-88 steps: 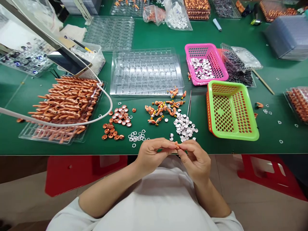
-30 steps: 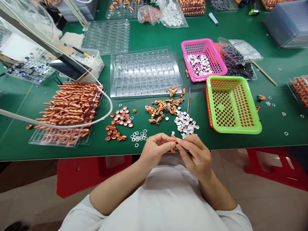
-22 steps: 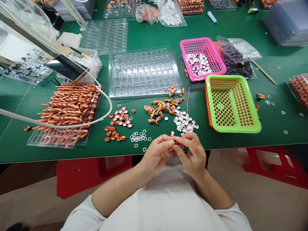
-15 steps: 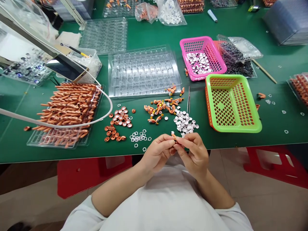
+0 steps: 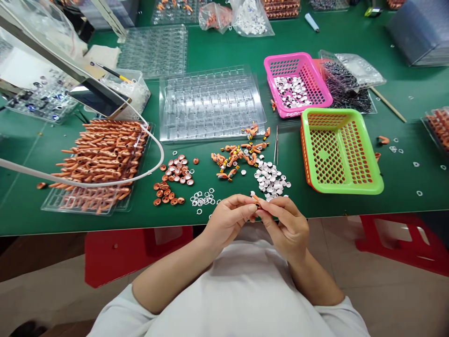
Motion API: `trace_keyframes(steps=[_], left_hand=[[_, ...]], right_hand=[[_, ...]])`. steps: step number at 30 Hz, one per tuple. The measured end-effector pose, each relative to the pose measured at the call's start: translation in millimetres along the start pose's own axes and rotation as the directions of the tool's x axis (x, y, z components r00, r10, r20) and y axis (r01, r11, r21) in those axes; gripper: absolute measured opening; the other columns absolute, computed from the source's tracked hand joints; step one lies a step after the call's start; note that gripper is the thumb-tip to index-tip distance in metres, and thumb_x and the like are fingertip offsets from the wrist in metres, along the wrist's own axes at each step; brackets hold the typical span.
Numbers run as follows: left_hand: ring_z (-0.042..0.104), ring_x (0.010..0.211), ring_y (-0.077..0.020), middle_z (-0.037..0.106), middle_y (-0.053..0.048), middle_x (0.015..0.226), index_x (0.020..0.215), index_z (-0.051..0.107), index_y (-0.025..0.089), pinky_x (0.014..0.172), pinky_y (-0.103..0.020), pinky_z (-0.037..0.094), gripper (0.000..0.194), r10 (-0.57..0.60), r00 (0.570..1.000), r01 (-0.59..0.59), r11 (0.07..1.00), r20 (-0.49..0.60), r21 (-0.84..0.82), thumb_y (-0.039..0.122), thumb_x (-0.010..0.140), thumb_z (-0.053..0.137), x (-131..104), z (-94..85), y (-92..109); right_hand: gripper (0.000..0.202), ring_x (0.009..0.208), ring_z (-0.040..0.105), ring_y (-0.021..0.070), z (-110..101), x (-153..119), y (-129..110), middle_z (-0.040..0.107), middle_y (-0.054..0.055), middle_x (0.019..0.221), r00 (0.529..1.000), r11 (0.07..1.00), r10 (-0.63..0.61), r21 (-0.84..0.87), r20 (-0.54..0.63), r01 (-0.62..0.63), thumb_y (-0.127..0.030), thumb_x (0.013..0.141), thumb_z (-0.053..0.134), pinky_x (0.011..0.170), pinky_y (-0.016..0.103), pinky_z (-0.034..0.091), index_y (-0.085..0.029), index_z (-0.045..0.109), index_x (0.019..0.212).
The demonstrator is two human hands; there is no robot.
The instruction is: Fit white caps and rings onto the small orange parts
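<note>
My left hand (image 5: pixel 227 220) and my right hand (image 5: pixel 288 225) meet at the table's front edge. Between their fingertips they pinch one small orange plastic part (image 5: pixel 257 200) with a dark hole; the fingers hide most of it. Just beyond my right hand lies a pile of white round caps (image 5: pixel 271 180). Curved orange pieces with yellow ends (image 5: pixel 238 154) are heaped farther back. Left of my left hand are clear rings (image 5: pixel 202 198) and copper-coloured round cups (image 5: pixel 177 168). A pair of tweezers (image 5: pixel 276 145) lies behind the white caps.
Stacked orange tubular parts (image 5: pixel 105 150) fill trays at left, under a white hose (image 5: pixel 162 154). Behind the small parts is a clear moulded tray (image 5: pixel 210 105). A green basket (image 5: pixel 377 180) and a pink basket (image 5: pixel 324 100) stand at right. Red stools (image 5: pixel 115 255) are below the table edge.
My right hand has shifted slightly to the right and its fingers have turned a little on the orange part. Both hands still pinch it. The view has moved slightly.
</note>
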State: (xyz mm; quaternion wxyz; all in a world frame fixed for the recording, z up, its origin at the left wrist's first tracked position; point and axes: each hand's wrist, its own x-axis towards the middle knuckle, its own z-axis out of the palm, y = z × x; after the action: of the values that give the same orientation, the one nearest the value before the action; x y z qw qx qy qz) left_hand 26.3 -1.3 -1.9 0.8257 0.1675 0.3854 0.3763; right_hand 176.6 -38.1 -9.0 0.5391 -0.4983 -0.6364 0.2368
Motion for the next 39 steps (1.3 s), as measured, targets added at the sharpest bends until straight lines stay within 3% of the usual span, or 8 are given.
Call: trace_keyframes(steps=[15,31,39], left_hand=[[0.066,0.068,-0.0088,0.074,-0.002,0.078,0.079,0.076,0.017,0.066,-0.019,0.052,0.010,0.008,1.000,-0.007,0.992,0.007,-0.130,0.015,0.070,0.081,-0.8,4.0,-4.0],[0.068,0.068,-0.0113,0.074,-0.003,0.077,0.077,0.074,0.013,0.067,-0.021,0.055,0.010,0.038,0.999,-0.038,0.997,-0.006,-0.063,0.021,0.073,0.080,-1.9,-0.7,-3.5],[0.065,0.065,-0.0089,0.072,-0.001,0.072,0.071,0.070,0.014,0.065,-0.019,0.053,0.011,0.016,1.000,-0.014,0.991,0.010,-0.134,0.019,0.075,0.078,-2.6,1.7,-2.8]], right_hand=[[0.041,0.078,0.064,0.0146,0.7,4.5,-0.2,0.066,0.003,0.094,0.997,0.998,0.064,0.026,0.032,-0.065,-0.009,0.085,0.067,0.061,0.026,0.056,-0.030,0.066,0.120],[0.046,0.078,0.063,0.0136,-3.5,7.7,3.4,0.065,0.003,0.091,0.995,0.997,-0.071,-0.013,0.070,0.072,-0.004,0.085,0.065,0.065,0.027,0.057,-0.029,0.064,0.124],[0.041,0.078,0.063,0.0142,-0.1,10.2,-0.7,0.064,0.004,0.092,0.995,0.995,-0.080,-0.046,0.067,0.083,-0.007,0.086,0.064,0.065,0.027,0.058,-0.026,0.063,0.122]])
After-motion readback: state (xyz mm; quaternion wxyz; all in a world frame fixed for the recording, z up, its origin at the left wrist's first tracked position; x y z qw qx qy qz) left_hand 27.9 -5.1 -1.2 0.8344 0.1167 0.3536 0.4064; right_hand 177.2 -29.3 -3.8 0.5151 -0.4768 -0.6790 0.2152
